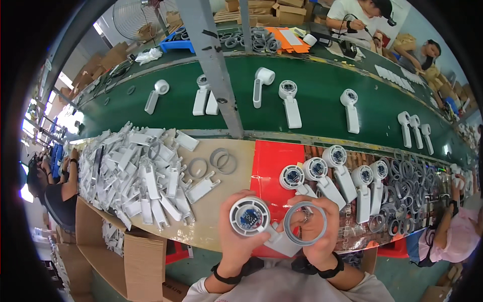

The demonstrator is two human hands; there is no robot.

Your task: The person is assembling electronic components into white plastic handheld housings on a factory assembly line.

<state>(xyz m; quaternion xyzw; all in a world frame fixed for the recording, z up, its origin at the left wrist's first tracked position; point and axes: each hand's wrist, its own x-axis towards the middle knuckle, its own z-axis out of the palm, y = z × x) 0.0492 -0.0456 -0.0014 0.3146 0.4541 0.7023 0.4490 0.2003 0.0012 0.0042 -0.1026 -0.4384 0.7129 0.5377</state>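
A green conveyor belt (322, 113) crosses the workshop, carrying white handled devices spaced along it, with a grey metal post (211, 65) rising at its near edge. Beyond it, a person in a white top (339, 11) works at the far side; a person in a pink top (455, 234) is at the right edge, and a person in dark clothing (63, 204) is at the left.

On the near surface (234, 189), a heap of white plastic parts (133, 171) covers the left side. Three loose grey rings (189, 168) lie beside it, two overlapping. A red sheet (271, 166) lies in the middle; to its right are five similar white devices (331, 192) with round heads, next to a pile of grey rings (407, 186). An open cardboard box (146, 267) stands below the heap.

The left hand (235, 236) holds a white device (250, 217) above the near edge, its fingers clamped around the round head, where a circuit board shows; the handle slants toward the right. The right hand (322, 236) has its fingers clamped on a single grey ring (288, 226), just beside the head and not around it.
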